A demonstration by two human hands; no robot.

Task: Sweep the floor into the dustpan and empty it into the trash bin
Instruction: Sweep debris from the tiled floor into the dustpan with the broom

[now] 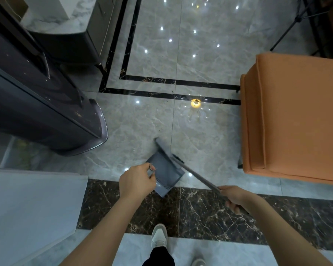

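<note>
A grey dustpan (164, 169) stands on the glossy marble floor (146, 121) in front of me. My left hand (136, 181) grips the top of its upright handle. My right hand (235, 197) holds the grey stick of a broom (196, 174). The broom head (164, 148) lies along the dustpan's far edge, with dark bristles (178, 158) showing at its right side. A few dark specks (172, 91) lie on the tiles farther ahead. No trash bin is in view.
An orange upholstered seat (292, 116) stands close on the right. A dark glossy appliance (37, 104) stands on the left, a cabinet (81, 31) behind it. A tripod leg (292, 24) is at the far right. My shoes (159, 237) are on the dark marble strip.
</note>
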